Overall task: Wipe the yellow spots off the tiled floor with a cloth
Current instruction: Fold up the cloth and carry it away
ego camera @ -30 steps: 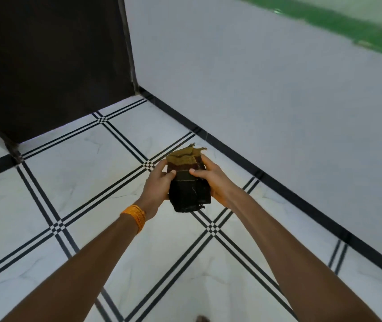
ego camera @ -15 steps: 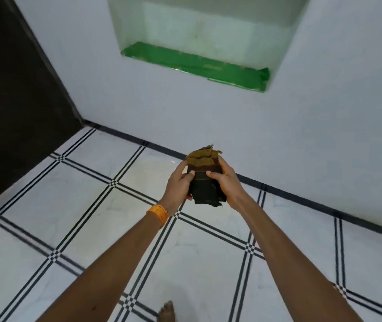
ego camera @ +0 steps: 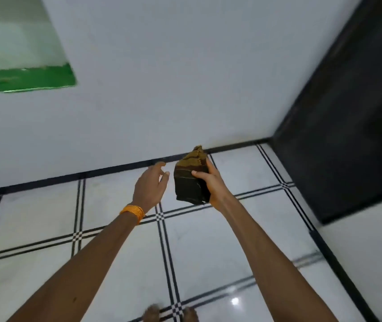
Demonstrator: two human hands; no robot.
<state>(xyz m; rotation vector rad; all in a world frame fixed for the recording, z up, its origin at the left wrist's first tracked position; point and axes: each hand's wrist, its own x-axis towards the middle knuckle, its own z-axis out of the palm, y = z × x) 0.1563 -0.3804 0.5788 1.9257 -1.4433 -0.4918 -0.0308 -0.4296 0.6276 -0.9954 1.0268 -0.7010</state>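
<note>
Your right hand [ego camera: 212, 182] grips the folded dark cloth [ego camera: 191, 180], yellow-stained at top, held above the tiled floor [ego camera: 208, 240]. Your left hand [ego camera: 149, 184] hangs just beside it, fingers spread, holding nothing.

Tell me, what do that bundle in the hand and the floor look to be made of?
The cloth looks like folded woven fabric, dark with mustard bands and a frayed top edge. The floor looks like glossy white tile, probably ceramic or marble-look: it mirrors a light and has faint veins.

Even, soft indoor light; small glare spot on the near floor tiles [ego camera: 234, 300]; overall motion blur; wide-angle bending at edges
</note>
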